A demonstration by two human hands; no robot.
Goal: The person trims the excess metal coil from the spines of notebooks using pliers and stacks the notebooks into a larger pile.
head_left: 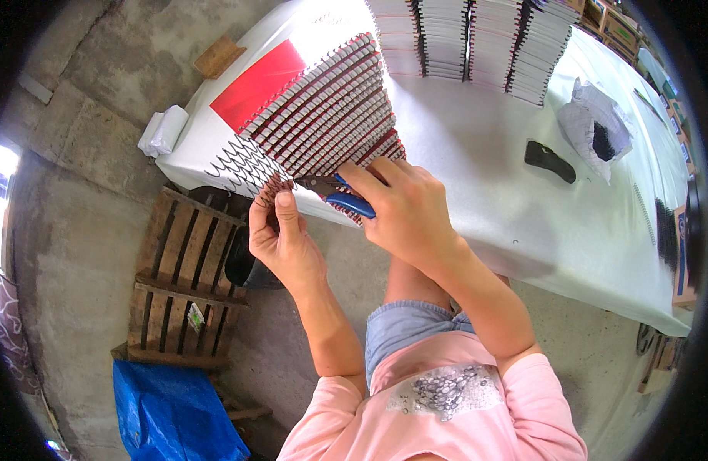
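My left hand [286,242] is pinched narrow, thumb and fingers closed on a bunch of brownish coil ends [275,189]. My right hand [408,206], just beside it, is wrapped around the blue handles of a pair of pliers [352,204], and their dark tip points left, close to the fingertips of my left hand. I cannot tell whether the jaws are closed on a wire.

The spiral-bound books [335,107] lie directly beyond both hands, stacked so that their bound edges make row upon row of coils, and the nearer corner of the stack reaches to my right hand's fingers. A red cover [258,83] shows past the rows, beyond my left hand. Dark loose wire ends [242,167] stick out of the rows just beyond and to the left of my left fingers.

All of this is on a table with a white cover [469,154]. Farther beyond my right hand stand more piles of bound books [446,42]. Well to the right of that hand lie a black object [550,161] and, past it, a crumpled white bag [588,119] with something dark in its mouth. Left of my left hand, near the table's edge, is a white bundle [163,131]. Below and left of that hand, a wooden pallet [189,280] leans beside a blue tarp [173,411].
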